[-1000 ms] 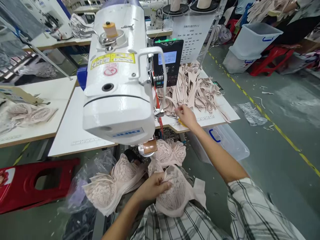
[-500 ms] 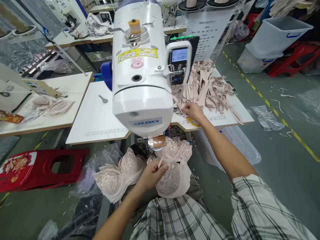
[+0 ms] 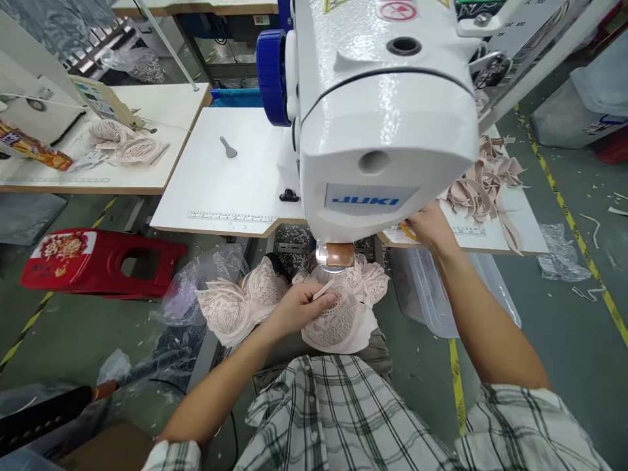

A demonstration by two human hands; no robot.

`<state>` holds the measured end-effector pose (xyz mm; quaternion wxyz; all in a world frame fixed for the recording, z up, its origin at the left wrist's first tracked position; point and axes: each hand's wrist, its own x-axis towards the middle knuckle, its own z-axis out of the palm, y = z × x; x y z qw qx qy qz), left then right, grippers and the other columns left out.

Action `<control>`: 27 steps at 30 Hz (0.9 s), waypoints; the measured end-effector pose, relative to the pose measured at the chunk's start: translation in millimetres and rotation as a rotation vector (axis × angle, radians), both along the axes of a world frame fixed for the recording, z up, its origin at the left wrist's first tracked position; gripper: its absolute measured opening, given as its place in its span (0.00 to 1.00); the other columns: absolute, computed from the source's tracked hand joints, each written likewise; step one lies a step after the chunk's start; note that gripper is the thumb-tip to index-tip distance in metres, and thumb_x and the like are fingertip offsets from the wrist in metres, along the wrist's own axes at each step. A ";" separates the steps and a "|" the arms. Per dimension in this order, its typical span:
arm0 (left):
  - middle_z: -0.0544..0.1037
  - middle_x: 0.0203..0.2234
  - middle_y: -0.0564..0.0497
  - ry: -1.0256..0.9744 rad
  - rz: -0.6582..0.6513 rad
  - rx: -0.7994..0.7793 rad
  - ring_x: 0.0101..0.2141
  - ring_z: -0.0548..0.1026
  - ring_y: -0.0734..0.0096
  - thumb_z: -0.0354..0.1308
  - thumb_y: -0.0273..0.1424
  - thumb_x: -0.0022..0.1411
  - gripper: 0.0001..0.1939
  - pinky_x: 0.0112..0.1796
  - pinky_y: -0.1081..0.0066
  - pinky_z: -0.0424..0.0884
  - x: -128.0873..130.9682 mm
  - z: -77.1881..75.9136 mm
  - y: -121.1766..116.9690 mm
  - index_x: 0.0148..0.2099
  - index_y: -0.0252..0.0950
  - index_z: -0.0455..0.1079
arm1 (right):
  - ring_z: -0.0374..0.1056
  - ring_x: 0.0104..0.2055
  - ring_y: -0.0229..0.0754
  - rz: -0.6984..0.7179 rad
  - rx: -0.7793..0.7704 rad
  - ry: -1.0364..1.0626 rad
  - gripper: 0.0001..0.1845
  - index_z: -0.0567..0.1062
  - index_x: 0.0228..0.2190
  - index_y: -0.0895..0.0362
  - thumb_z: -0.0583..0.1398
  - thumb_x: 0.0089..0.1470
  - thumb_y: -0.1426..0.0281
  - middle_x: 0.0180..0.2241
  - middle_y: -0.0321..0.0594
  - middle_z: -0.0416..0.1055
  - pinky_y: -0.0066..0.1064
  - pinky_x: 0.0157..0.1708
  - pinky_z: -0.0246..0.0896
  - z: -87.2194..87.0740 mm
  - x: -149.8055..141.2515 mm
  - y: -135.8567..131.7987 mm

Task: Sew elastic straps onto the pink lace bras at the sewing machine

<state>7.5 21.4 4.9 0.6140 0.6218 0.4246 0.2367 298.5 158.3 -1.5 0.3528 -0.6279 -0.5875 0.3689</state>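
My left hand (image 3: 300, 306) is closed on a pale pink lace bra (image 3: 343, 314) lying in my lap, pinching a narrow strap end between thumb and fingers. More lace bras (image 3: 235, 304) lie just to its left. My right hand (image 3: 428, 226) reaches up to the table edge behind the white JUKI sewing machine head (image 3: 383, 124); the machine hides its fingers. A yellow object (image 3: 406, 230) shows beside that hand. A heap of beige strap pieces (image 3: 483, 186) lies on the table just right of it.
White sewing table (image 3: 220, 190) with a small grey tool (image 3: 228, 146). Red plastic stool (image 3: 98, 261) on the floor at left. A neighbouring table (image 3: 161, 111) carries more bras. Clear plastic bin (image 3: 432, 301) under the table at right. Plastic bag (image 3: 196, 288) beside my lap.
My view has moved closer to the machine and tilted down. My right hand has drawn back from the strap heap to the table edge behind the machine head. My left hand keeps hold of the bra.
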 end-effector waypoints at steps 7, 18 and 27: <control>0.53 0.18 0.58 -0.024 -0.075 -0.042 0.21 0.53 0.79 0.52 0.46 0.67 0.25 0.23 0.74 0.49 -7.5 7.7 1.6 0.23 0.37 0.55 | 0.68 0.25 0.36 0.356 -0.394 0.680 0.19 0.81 0.24 0.52 0.71 0.40 0.50 0.28 0.40 0.76 0.27 0.22 0.63 19.8 -39.3 -121.5; 0.65 0.24 0.54 0.013 -0.065 0.088 0.27 0.64 0.74 0.55 0.40 0.66 0.18 0.26 0.75 0.60 -0.2 13.1 -4.5 0.27 0.35 0.64 | 0.75 0.39 0.43 0.347 -0.304 0.680 0.11 0.84 0.33 0.51 0.67 0.52 0.58 0.35 0.40 0.80 0.35 0.42 0.71 14.2 -89.2 -137.0; 0.73 0.23 0.57 0.125 0.368 0.691 0.21 0.69 0.76 0.52 0.32 0.70 0.12 0.25 0.76 0.64 29.9 -6.0 -26.0 0.54 0.35 0.67 | 0.67 0.27 0.38 0.129 -0.333 0.702 0.22 0.82 0.30 0.53 0.68 0.45 0.47 0.24 0.36 0.74 0.30 0.28 0.66 18.3 -82.2 -118.2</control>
